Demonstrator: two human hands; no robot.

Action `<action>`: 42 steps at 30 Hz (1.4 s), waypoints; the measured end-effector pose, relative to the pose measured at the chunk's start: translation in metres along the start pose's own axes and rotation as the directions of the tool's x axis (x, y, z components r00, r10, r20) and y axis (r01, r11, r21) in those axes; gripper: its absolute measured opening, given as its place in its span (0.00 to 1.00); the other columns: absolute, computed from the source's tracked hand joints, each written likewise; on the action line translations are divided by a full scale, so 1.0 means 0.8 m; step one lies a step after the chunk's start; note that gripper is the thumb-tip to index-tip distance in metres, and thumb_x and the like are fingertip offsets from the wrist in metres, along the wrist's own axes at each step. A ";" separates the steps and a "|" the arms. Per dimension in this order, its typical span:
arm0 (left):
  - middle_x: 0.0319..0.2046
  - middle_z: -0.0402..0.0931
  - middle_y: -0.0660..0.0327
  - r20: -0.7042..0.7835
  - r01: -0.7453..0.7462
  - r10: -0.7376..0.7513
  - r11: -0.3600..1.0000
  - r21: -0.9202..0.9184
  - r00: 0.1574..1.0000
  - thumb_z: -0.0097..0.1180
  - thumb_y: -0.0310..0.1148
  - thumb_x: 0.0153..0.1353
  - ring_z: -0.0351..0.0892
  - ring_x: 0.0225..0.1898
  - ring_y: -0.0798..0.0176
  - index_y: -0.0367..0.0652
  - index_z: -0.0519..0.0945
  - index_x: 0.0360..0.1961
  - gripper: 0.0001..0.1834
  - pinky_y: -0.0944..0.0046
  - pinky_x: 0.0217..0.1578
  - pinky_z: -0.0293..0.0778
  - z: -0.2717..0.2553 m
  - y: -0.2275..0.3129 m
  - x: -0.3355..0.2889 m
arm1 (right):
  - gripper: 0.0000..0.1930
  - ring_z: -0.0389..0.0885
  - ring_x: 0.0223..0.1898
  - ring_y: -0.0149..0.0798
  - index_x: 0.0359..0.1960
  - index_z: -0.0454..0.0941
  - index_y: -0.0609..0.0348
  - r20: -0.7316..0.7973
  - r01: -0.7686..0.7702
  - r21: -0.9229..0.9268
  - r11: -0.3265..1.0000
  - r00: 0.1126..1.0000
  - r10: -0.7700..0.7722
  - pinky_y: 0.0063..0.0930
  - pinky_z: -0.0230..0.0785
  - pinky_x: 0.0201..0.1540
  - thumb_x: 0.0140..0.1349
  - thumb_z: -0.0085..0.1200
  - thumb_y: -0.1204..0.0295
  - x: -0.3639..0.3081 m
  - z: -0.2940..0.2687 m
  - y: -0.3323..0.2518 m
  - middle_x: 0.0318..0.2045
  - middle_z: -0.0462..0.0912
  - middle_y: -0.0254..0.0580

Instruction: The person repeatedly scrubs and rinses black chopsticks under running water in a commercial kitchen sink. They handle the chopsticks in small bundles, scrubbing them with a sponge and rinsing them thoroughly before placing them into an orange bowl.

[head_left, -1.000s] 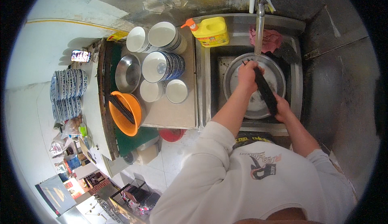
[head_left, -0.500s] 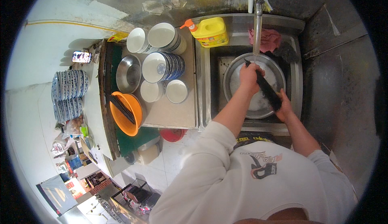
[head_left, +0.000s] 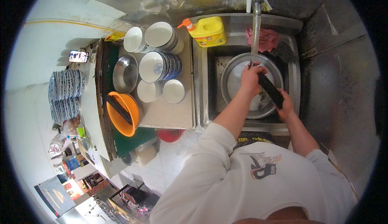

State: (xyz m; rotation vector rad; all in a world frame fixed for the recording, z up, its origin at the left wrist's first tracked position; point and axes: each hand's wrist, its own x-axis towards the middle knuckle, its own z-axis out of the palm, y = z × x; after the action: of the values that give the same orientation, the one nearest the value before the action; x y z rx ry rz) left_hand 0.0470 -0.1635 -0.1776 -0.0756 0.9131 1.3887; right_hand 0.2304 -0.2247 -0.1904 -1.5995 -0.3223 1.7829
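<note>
A bundle of black chopsticks (head_left: 270, 90) slants over a round metal basin (head_left: 224, 92) in the sink (head_left: 205, 68). My left hand (head_left: 250, 82) is wrapped round its far upper end, right beneath the faucet spout (head_left: 256, 26). At the lower right end, my right hand (head_left: 287, 106) closes on the same bundle. Water runs from the spout onto the upper end. Whitish, cloudy water shows in the basin under my hands.
Left of the sink, stacked bowls (head_left: 151, 67), a steel bowl (head_left: 125, 74) and an orange basket (head_left: 131, 127) holding dark chopsticks stand on the counter. A yellow pump jug (head_left: 209, 32) and a pink cloth (head_left: 264, 40) sit at the sink's back. A wall (head_left: 339, 82) rises at right.
The bundle has turned slightly in my hands and its ends look more even. Both hands keep their hold. The whole view has shifted slightly left.
</note>
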 end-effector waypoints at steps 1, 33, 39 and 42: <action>0.29 0.77 0.50 0.025 -0.002 0.001 0.999 0.051 1.000 0.54 0.26 0.59 0.80 0.32 0.52 0.37 0.71 0.37 0.07 0.53 0.35 0.77 0.006 0.005 -0.007 | 0.18 0.76 0.29 0.37 0.45 0.77 0.58 0.024 -0.037 -0.073 0.997 0.999 0.039 0.34 0.69 0.30 0.70 0.47 0.55 0.012 -0.014 0.004 0.32 0.79 0.38; 0.27 0.76 0.54 0.080 -0.002 0.004 1.000 -0.022 0.997 0.55 0.28 0.59 0.79 0.32 0.53 0.38 0.72 0.33 0.06 0.52 0.37 0.76 0.004 0.015 0.001 | 0.20 0.76 0.25 0.35 0.44 0.75 0.57 -0.021 -0.067 0.054 0.996 0.997 0.068 0.30 0.66 0.21 0.69 0.45 0.52 0.071 -0.040 0.026 0.30 0.79 0.38; 0.28 0.78 0.53 0.048 0.070 -0.077 0.989 0.134 0.996 0.57 0.30 0.61 0.79 0.33 0.54 0.38 0.73 0.36 0.07 0.54 0.38 0.75 -0.013 0.020 0.016 | 0.20 0.78 0.29 0.35 0.44 0.75 0.57 0.155 -0.210 -0.075 0.975 0.963 0.219 0.29 0.68 0.24 0.69 0.46 0.52 0.047 -0.022 0.036 0.32 0.80 0.40; 0.28 0.77 0.53 -0.026 -0.013 0.016 0.996 0.087 1.000 0.56 0.31 0.61 0.79 0.32 0.54 0.38 0.73 0.37 0.08 0.54 0.38 0.75 -0.013 0.019 0.012 | 0.16 0.78 0.29 0.35 0.43 0.76 0.55 0.109 -0.180 0.027 0.983 0.978 0.176 0.29 0.67 0.25 0.69 0.47 0.55 0.029 -0.006 0.021 0.31 0.80 0.39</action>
State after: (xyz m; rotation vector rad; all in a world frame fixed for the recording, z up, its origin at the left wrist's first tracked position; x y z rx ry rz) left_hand 0.0277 -0.1579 -0.1833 -0.0218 0.9974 1.3624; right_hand 0.2294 -0.2233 -0.2193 -1.5522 -0.1990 2.0022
